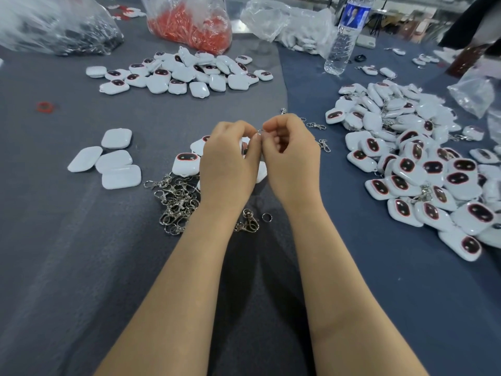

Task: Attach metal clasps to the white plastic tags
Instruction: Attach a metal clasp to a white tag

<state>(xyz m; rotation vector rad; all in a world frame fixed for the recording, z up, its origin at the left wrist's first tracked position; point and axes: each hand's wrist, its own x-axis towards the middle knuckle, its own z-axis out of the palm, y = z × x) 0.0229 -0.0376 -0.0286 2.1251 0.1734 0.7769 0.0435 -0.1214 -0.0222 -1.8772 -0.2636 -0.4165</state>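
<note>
Looking down from the head view, the left hand (227,161) and the right hand (291,156) were close together, fingers curled, both pinching a tiny shiny metal clasp ring (259,130) between their tips. Whether they held a tag too, I could not tell. Small white plastic tags with dark faces (185,164) lay just under them, with a heap of silver metal clasps (176,202) beside. The ring looked hard and slippery, best pinched by its edge. The tags looked light and stiff.

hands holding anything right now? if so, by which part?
The left hand and right hand together pinch a small metal piece, probably a clasp's ring. Only a sliver shows, so the gripped part cannot be told.
</note>
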